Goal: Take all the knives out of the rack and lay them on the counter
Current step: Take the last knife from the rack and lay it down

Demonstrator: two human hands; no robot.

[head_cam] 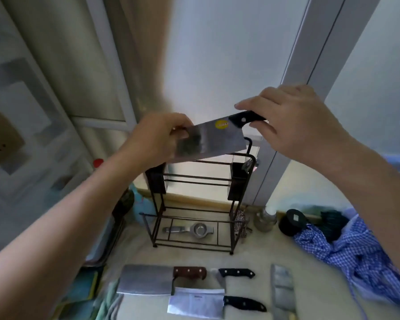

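Observation:
A steel cleaver (214, 140) with a black handle and a yellow sticker hangs in the air just above the dark wire rack (194, 181). My right hand (284, 116) grips its handle. My left hand (162, 132) pinches the far end of the blade. Several knives lie on the counter in front of the rack: a cleaver with a brown handle (148, 279), a small black-handled knife (236, 273), a black-handled cleaver (196, 302) and a blade (283, 289) at the right. The rack's slots look empty.
A metal squeezer (189, 229) lies on the rack's base. A steel jar (264, 219), a black round container (292, 221) and blue checked cloth (356, 250) sit at the right. A red-capped bottle (98, 162) stands left. Window frames rise behind.

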